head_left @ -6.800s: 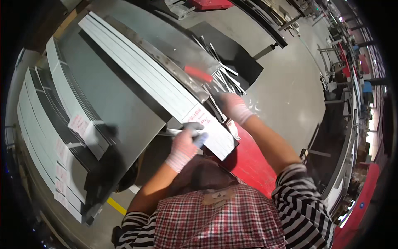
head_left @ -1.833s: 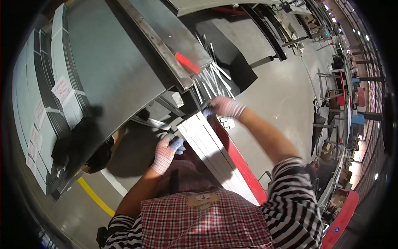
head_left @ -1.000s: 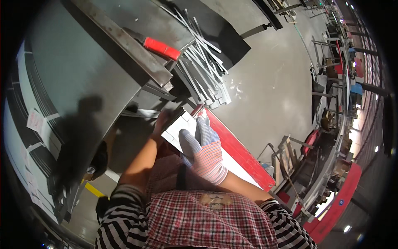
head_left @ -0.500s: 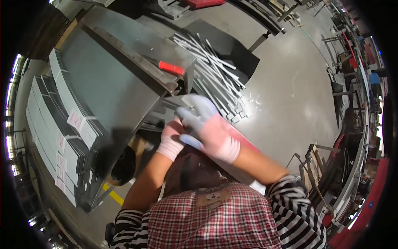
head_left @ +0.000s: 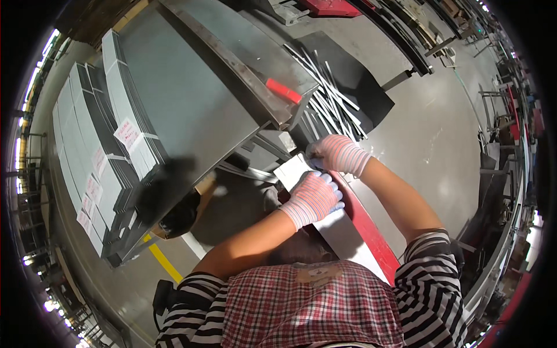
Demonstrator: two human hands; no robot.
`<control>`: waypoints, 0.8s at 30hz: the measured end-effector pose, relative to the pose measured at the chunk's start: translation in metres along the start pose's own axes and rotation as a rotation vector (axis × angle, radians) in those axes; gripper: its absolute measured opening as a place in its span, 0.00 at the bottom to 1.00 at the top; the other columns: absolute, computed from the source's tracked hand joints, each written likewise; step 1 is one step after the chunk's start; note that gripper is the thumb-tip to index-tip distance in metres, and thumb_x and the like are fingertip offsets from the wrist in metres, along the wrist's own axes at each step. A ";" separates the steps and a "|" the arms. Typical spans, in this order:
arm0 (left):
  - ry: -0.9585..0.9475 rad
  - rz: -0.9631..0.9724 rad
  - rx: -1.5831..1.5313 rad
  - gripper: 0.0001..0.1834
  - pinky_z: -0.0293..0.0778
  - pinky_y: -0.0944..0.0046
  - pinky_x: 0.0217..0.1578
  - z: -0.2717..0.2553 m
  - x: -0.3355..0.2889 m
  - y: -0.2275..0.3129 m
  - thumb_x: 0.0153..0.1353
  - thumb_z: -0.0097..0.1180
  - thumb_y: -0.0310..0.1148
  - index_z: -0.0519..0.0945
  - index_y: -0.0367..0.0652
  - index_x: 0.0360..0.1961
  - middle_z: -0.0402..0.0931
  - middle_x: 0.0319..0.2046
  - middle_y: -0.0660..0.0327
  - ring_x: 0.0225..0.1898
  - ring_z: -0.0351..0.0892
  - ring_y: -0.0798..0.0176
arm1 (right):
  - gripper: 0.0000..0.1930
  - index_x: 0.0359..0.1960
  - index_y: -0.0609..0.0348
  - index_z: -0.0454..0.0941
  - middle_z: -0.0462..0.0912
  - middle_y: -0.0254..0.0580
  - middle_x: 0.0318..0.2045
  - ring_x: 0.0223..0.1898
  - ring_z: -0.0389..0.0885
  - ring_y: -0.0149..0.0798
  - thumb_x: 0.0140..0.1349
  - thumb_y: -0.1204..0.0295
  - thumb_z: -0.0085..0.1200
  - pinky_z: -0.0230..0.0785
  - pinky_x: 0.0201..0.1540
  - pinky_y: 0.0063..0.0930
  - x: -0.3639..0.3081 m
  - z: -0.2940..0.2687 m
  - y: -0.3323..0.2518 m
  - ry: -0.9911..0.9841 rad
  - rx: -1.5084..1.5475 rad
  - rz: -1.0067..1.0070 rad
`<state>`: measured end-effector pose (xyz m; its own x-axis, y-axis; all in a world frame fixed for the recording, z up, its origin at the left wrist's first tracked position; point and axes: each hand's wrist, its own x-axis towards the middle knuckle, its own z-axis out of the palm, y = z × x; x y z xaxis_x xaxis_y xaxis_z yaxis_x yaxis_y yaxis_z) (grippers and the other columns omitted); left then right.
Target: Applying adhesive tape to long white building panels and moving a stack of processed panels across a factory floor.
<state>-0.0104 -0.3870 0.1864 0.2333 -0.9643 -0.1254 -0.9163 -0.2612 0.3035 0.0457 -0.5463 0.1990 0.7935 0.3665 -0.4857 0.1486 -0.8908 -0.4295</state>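
My left hand [head_left: 315, 199], in a striped pink-and-white glove with bluish fingertips, lies across a long pale flat strip [head_left: 347, 239], its fingers curled over the edge. The strip slants from my apron toward the table's corner, its far end [head_left: 292, 170] showing beyond the hand. My right hand [head_left: 343, 155], gloved alike, is beside that far end with bent fingers closed. What those fingers hold is hidden in a dark spot. Alongside the strip runs a red beam [head_left: 371, 233].
Left of me stands a grey metal table [head_left: 191, 87] with a long metal bar and a red-handled tool [head_left: 283, 91] on it. Strapped stacks of pale panels [head_left: 130, 104] line its left side. Thin white strips [head_left: 333, 95] lie scattered on a dark sheet [head_left: 371, 87] ahead.
My hands, close together before, have moved apart. The left went right onto the pale strip, and the right went farther right, to its far end. The view has shifted, exposing more of the strip.
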 end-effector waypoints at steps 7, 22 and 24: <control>0.078 0.059 -0.015 0.18 0.73 0.55 0.41 0.001 0.013 -0.004 0.63 0.52 0.55 0.84 0.56 0.34 0.81 0.35 0.68 0.41 0.79 0.61 | 0.11 0.45 0.54 0.82 0.85 0.52 0.41 0.46 0.83 0.57 0.63 0.68 0.55 0.75 0.47 0.48 -0.018 0.010 0.023 0.359 0.012 0.410; 0.087 0.533 0.085 0.52 0.45 0.32 0.69 0.044 -0.018 0.141 0.48 0.59 0.71 0.66 0.53 0.69 0.67 0.65 0.53 0.67 0.63 0.48 | 0.12 0.48 0.52 0.85 0.85 0.30 0.33 0.32 0.76 0.27 0.65 0.65 0.59 0.71 0.38 0.26 -0.459 0.382 -0.109 0.171 1.168 0.455; 0.055 0.624 0.135 0.54 0.45 0.31 0.69 0.057 -0.012 0.223 0.47 0.61 0.70 0.63 0.52 0.71 0.66 0.66 0.51 0.68 0.62 0.47 | 0.19 0.57 0.52 0.79 0.85 0.30 0.35 0.34 0.76 0.27 0.66 0.65 0.58 0.71 0.38 0.28 -0.474 0.472 -0.093 0.218 1.454 0.422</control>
<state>-0.2364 -0.4315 0.2017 -0.3446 -0.9348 0.0863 -0.9172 0.3548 0.1811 -0.6227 -0.5102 0.1105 0.7160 0.0007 -0.6981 -0.6894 0.1578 -0.7070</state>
